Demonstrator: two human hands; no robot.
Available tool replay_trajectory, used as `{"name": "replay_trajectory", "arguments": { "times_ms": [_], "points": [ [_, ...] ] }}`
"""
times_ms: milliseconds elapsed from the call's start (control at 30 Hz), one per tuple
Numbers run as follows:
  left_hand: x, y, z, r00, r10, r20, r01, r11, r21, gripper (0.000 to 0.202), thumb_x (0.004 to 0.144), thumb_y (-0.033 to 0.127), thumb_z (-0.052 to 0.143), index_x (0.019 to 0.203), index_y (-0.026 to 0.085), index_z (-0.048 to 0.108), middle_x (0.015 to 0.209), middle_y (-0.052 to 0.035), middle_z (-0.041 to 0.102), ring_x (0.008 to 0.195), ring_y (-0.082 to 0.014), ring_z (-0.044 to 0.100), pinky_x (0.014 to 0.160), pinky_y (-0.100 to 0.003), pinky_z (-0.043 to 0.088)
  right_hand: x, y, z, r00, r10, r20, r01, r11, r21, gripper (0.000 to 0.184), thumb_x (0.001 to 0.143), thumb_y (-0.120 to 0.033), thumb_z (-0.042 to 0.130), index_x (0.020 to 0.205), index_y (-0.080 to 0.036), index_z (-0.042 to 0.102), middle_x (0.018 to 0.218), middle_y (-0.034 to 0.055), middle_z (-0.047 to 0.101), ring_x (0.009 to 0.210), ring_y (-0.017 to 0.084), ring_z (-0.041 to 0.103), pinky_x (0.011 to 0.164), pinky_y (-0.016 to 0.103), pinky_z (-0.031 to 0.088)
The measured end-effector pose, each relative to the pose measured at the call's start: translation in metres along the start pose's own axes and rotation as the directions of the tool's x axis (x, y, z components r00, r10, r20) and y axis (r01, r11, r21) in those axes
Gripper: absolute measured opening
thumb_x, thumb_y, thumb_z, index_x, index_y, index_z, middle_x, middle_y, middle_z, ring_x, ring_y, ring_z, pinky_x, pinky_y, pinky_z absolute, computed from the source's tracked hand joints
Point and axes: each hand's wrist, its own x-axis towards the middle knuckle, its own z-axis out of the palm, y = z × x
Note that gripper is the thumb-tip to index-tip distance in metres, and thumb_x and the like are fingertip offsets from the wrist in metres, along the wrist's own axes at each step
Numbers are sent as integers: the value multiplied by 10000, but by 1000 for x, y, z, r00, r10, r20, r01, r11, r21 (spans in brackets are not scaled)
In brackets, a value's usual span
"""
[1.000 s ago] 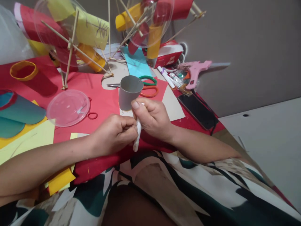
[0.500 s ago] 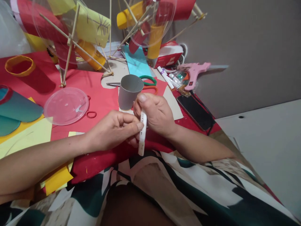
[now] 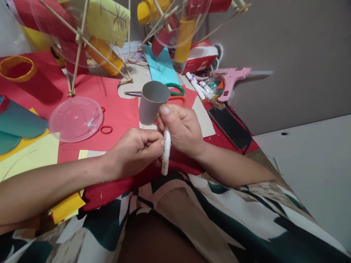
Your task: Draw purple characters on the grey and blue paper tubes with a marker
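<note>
A slim white tube with small dark print is held upright between my hands, low over the table's front edge. I cannot make out its exact kind. My left hand pinches it from the side with thumb and fingers. Around its upper end my right hand is closed, hiding that part. Just beyond the right hand's fingertips stands a grey open cylinder. Behind the cylinder lie scissors with green and orange handles, partly covered by it.
A clear plastic lid lies on red paper at left, beside teal and red paper tubes. Stick frames with paper tubes and clear discs rise at the back. Right are a pink glue gun, a phone and markers.
The white tube has turned slightly in my grip, so less of its print shows. My left fingers have curled tighter against it. The view has shifted a little.
</note>
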Motion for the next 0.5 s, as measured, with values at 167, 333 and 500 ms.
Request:
{"name": "replay_trajectory", "arguments": {
  "times_ms": [167,333,500],
  "points": [
    [1,-5,2,1000,16,-9,-17,999,-27,367,947,63,489,617,178,600,599,29,696,559,-64,622,559,-135,483,0,1,1,1000,-16,-16,16,1000,-4,645,1001,-743,627,615,-241,503,559,-60,473,519,89,403,544,282,380],
    [2,-3,5,1000,18,-19,-20,996,-91,370,952,90,491,602,184,568,588,33,643,555,-63,584,569,-141,486,0,2,1,1000,-1,-6,2,1000,29,655,1028,-744,579,612,-245,492,558,-50,481,515,90,425,532,290,380],
    [-1,3,4,999,-22,-26,18,984,-175,245,957,186,581,747,172,705,719,-7,744,665,-112,693,661,-197,575,8,4,0,997,73,17,-75,977,199,702,1002,-827,527,596,-267,409,512,-75,295,452,93,303,429,284,322]
  ]
}}
